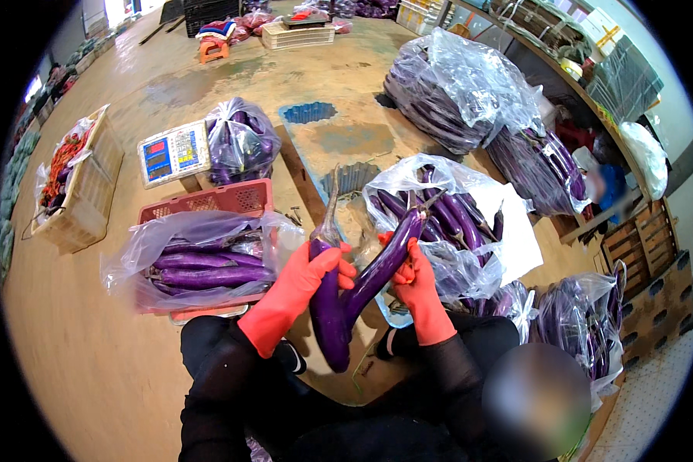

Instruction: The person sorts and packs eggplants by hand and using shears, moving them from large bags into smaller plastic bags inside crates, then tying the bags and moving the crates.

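1. The left hand [296, 289], in a red rubber glove, grips the left eggplant [331, 327] around its upper body, just below the calyx. The long stem points to the far side; the blunt end hangs to the near side.
2. The right hand [417, 289], in a matching glove, grips the right eggplant [381, 269] along its upper half. This fruit slants from far right to near left, and its lower end meets the left eggplant's outline; whether the two touch cannot be told.
3. To the left of the hands, a pink perforated crate [208, 205] contains an open clear bag [135, 266] with purple eggplants [208, 277] lying crosswise.
4. On the far right of the hands, an open clear bag of eggplants [458, 219] lies against a white sheet [522, 235].
5. Beyond the pink crate stands a digital scale [173, 154], with a tied bag of eggplants [242, 146] just to its right. The scale's panel shows a red display, blue areas and rows of keys, their markings too small to read.
6. At the far left, a cream crate [92, 204] holds red-orange mesh-like material.
7. At the far right lies a large bagged bundle of eggplants [446, 100].
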`<action>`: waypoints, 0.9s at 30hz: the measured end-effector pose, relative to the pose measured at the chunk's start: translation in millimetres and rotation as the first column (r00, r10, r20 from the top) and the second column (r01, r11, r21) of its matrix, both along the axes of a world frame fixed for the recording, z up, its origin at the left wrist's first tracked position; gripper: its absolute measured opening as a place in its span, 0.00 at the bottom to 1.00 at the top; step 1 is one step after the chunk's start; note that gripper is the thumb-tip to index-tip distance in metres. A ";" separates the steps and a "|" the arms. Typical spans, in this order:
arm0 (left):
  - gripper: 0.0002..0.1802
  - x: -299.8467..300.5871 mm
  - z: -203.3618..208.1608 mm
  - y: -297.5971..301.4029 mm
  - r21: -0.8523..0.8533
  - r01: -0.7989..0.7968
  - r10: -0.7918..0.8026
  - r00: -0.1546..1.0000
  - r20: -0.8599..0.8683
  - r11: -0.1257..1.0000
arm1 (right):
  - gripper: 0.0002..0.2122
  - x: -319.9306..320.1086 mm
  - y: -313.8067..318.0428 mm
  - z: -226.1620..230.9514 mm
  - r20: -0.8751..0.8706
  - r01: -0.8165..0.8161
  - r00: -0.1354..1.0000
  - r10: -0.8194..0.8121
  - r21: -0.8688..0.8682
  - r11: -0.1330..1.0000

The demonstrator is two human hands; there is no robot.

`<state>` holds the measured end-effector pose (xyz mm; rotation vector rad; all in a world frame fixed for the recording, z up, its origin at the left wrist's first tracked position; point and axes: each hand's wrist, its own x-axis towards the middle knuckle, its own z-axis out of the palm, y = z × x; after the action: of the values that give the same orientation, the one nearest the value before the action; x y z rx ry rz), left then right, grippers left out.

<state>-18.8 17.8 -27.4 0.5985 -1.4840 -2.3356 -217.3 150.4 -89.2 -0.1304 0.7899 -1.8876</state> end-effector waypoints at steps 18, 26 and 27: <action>0.23 -11.1 -9.5 -6.2 -0.040 -0.148 0.151 0.985 0.085 0.988 | 0.13 -23.2 17.3 -15.0 0.281 0.333 0.859 -0.428 0.328 0.884; 0.28 -6.6 -8.9 -4.1 -0.027 -0.029 0.030 0.998 0.050 0.999 | 0.13 39.3 12.2 53.2 -0.624 0.123 0.777 0.084 0.282 0.951; 0.27 -7.2 -8.4 -3.2 -0.018 -0.009 0.010 0.998 0.067 1.000 | 0.13 38.7 13.7 56.3 -0.693 0.163 0.710 0.124 0.333 0.929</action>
<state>-25.9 14.6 -35.8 0.6836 -1.5254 -2.3140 -178.6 164.1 -32.8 -0.6416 1.6729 -1.6481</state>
